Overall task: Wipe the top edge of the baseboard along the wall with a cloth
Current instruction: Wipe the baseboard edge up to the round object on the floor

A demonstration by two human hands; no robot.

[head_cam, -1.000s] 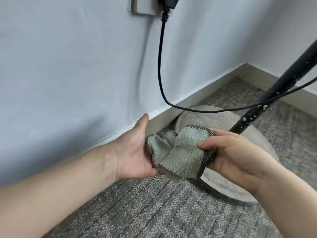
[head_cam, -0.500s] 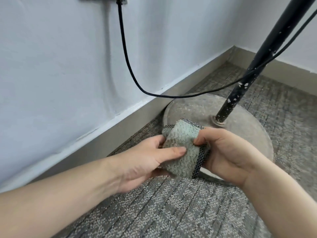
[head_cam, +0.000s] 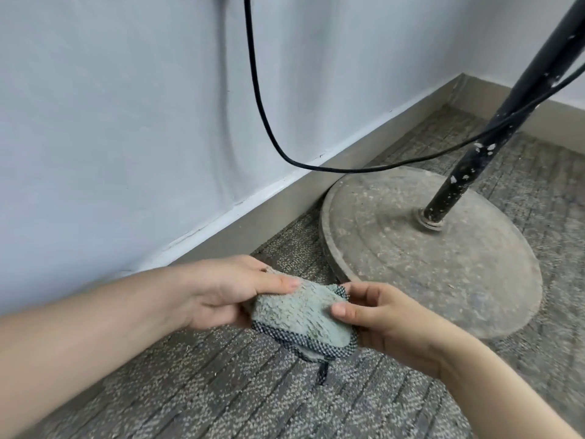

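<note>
A folded pale green cloth (head_cam: 300, 315) with a dark checked border hangs between both hands above the carpet. My left hand (head_cam: 221, 293) grips its left side, thumb on top. My right hand (head_cam: 376, 315) pinches its right side, thumb pressed on the terry face. The grey-beige baseboard (head_cam: 285, 213) runs diagonally along the foot of the pale wall, its top edge marked by a white line, a short way behind the hands. Neither hand nor the cloth touches it.
A dusty round stand base (head_cam: 449, 267) with a paint-flecked black pole (head_cam: 468, 160) sits on the carpet against the baseboard, right of the hands. A black cable (head_cam: 262, 112) hangs from the wall and loops low over the base. Grey carpet (head_cam: 221, 400) fills the foreground.
The cloth has been folded from a loose open piece into a compact pad. Both hands with the cloth have dropped lower and nearer in view, away from the stand base.
</note>
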